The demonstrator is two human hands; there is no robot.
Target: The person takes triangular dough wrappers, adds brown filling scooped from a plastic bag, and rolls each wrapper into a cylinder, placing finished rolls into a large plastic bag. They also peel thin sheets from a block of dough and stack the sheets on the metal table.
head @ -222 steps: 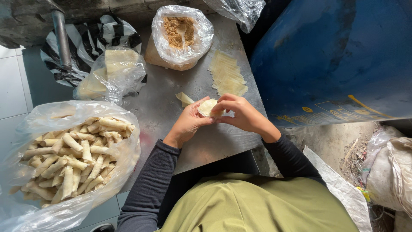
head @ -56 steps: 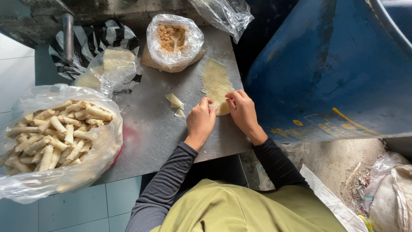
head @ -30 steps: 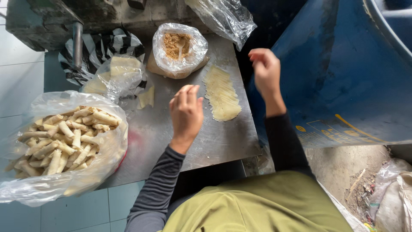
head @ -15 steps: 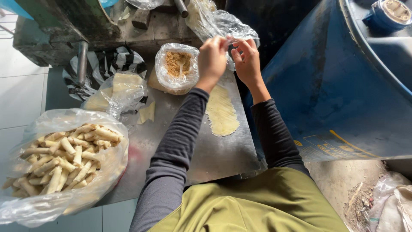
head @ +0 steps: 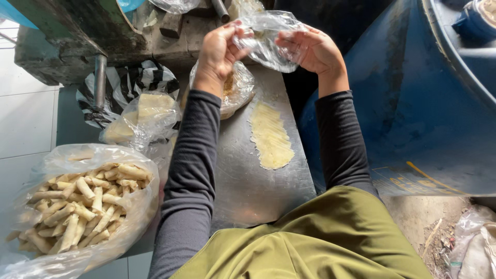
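Observation:
Both my hands are raised at the far end of the metal table [head: 248,191], gripping a clear plastic bag [head: 268,39] between them. My left hand [head: 219,49] pinches the bag's left edge; my right hand [head: 310,49] holds its right side. Below them a thin pale wrapper sheet [head: 271,137] lies flat on the table. A clear bag of brown filling [head: 235,90] sits under my left wrist, partly hidden by my arm.
A large clear bag of several finished rolls [head: 77,206] sits at the front left. A bag with stacked pale wrappers [head: 144,116] lies on a black-and-white striped bag [head: 124,82]. A big blue drum [head: 413,103] stands close on the right.
Earlier my hands rolled a piece on the table, set it aside and laid out a wrapper sheet. Both hands then rose to the far end and took hold of the clear bag.

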